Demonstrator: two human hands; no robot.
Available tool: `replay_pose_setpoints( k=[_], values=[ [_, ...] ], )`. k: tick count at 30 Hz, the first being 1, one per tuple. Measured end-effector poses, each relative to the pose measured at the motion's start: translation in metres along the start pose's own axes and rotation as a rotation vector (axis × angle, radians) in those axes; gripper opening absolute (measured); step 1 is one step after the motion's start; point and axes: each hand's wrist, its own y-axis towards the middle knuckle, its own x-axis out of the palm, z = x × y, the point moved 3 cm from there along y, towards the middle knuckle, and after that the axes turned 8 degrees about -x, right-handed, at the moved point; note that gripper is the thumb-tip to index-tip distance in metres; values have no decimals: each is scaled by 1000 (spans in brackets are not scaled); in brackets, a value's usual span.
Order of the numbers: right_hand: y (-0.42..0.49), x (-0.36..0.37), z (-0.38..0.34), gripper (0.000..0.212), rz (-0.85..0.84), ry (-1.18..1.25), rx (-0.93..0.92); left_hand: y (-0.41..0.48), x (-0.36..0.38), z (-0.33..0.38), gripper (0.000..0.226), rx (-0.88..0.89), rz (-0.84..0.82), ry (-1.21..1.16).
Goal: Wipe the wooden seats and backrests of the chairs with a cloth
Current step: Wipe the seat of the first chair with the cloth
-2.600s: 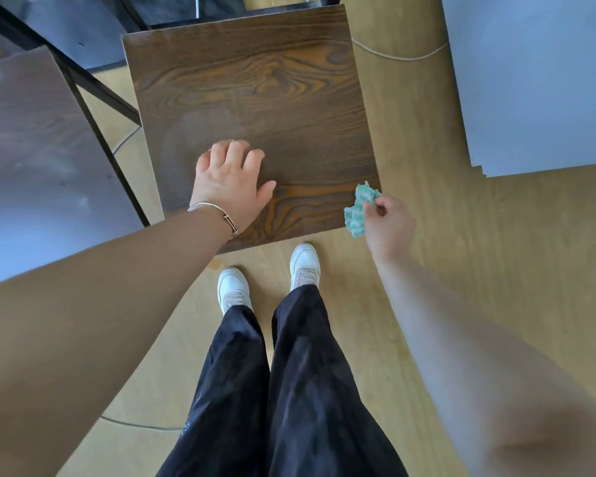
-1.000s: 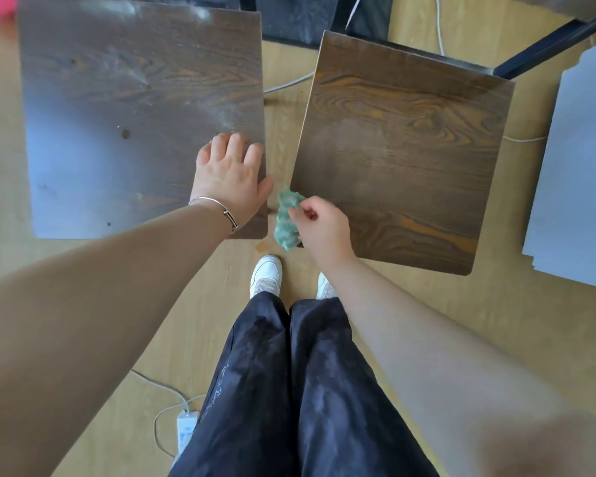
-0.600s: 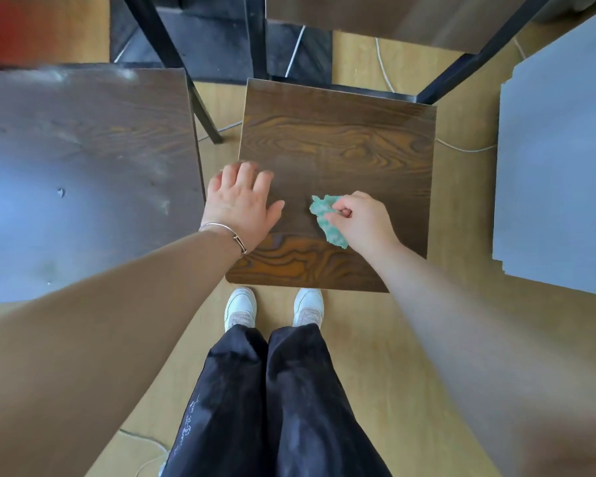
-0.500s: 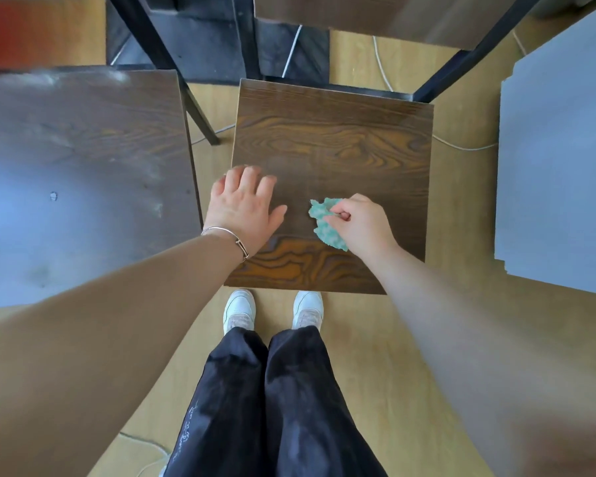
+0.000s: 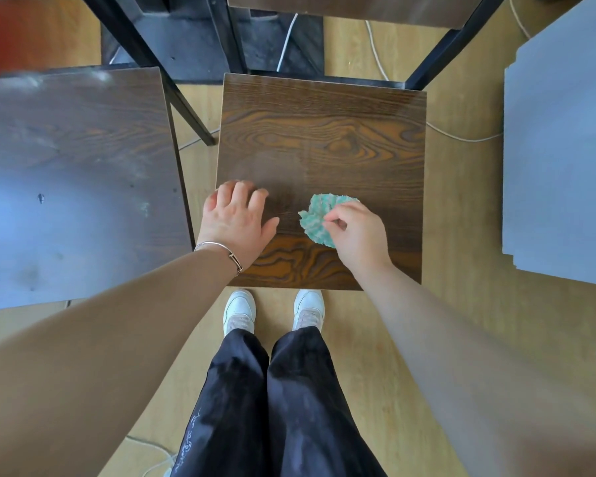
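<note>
On the front half of the wooden seat (image 5: pixel 320 132), the cloth (image 5: pixel 319 215) lies spread wider than a moment ago, pinched by the right hand (image 5: pixel 358 232); the left hand (image 5: pixel 236 223) rests flat at the seat's front-left; wiping probably begins here.

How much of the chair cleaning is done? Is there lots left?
Nothing is plainly finished. In hand: the right hand pinches the green cloth on the near part of the middle chair seat, while the left hand rests on the seat beside it. Left to do: the rest of that seat, its backrest, and the left chair seat, which shows specks and smudges.
</note>
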Motion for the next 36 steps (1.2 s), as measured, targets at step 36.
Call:
replay_pose_setpoints(
  k=[36],
  values=[
    [2, -17, 8, 11, -46, 496, 350, -7, 6, 17, 52, 16, 6, 26]
  ],
)
